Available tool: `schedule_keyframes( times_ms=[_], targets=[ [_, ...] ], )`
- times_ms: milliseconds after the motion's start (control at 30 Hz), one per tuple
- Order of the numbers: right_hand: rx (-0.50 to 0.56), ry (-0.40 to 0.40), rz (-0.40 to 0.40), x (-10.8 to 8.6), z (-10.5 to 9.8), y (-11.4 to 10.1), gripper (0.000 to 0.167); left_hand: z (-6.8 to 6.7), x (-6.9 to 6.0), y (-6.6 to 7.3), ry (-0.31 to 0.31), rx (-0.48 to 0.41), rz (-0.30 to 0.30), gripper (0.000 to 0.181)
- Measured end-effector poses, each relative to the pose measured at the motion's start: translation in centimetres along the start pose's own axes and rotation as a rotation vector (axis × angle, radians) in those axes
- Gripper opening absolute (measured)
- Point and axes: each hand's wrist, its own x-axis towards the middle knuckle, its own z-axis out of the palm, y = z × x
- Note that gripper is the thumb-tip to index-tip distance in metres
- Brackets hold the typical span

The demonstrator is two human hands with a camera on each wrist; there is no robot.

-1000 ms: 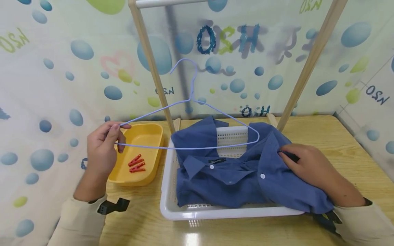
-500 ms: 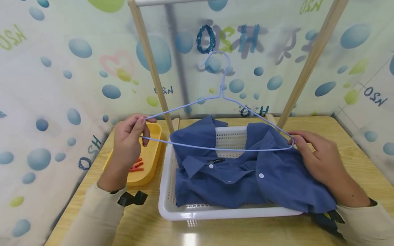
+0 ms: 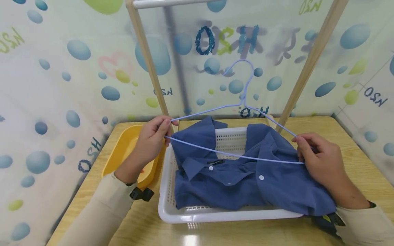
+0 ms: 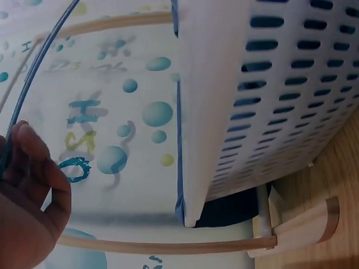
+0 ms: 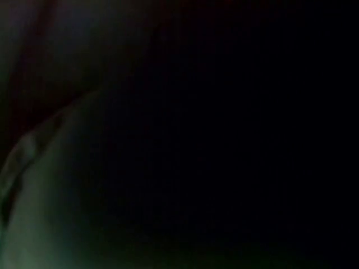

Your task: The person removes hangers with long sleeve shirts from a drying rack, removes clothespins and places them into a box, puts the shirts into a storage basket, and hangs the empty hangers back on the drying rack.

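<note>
A light-blue wire clothes hanger (image 3: 212, 149) is stretched between both hands above the basket, its hook pointing up. My left hand (image 3: 154, 136) grips its left corner; in the left wrist view the left hand (image 4: 33, 190) curls round the wire. My right hand (image 3: 323, 160) holds the right corner, which its fingers hide. Below lies a blue button-up shirt (image 3: 215, 191) in the white basket (image 3: 184, 217), collar facing up. Part of the shirt hangs over the basket's right side, by the right wrist. The right wrist view is almost wholly dark.
Left of the basket stands a yellow tray (image 3: 123, 147), partly behind the left arm, with a bit of a red clip showing. Behind the basket rises a drying rack with wooden posts (image 3: 149, 65) and a pale crossbar (image 3: 172, 3). A patterned sheet covers the wall.
The left hand has carried the hanger rightward over the basket. My right hand let go of the shirt and took hold of the hanger's right corner. The hanger then lowered slightly.
</note>
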Motion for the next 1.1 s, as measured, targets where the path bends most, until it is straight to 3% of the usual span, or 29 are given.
schedule_keyframes(
  times_ms=[200,400,600,767,867,1100],
  targets=[
    [0.142,-0.015,0.078,0.1,-0.9,0.4,0.012,-0.3,1.6,-1.6,-0.131,0.220,-0.103,0.035],
    [0.195,0.043,0.039,0.1,-1.4,1.1,0.014,-0.7,2.8,-3.2,-0.290,0.443,-0.230,0.036],
    [0.194,0.123,0.048,0.2,-1.0,1.2,0.010,0.3,3.8,-4.3,-0.518,0.634,-0.248,0.052],
    [0.159,0.173,0.072,0.1,-0.8,1.0,0.009,1.3,4.2,-5.0,-0.679,0.718,-0.279,0.065],
    [0.156,0.197,0.068,0.0,-0.6,1.0,0.012,1.6,4.2,-5.4,-0.688,0.738,-0.275,0.062],
    [0.165,0.220,0.043,0.2,-0.1,0.8,0.019,1.6,4.3,-5.7,-0.574,0.812,-0.177,0.044]
  ],
)
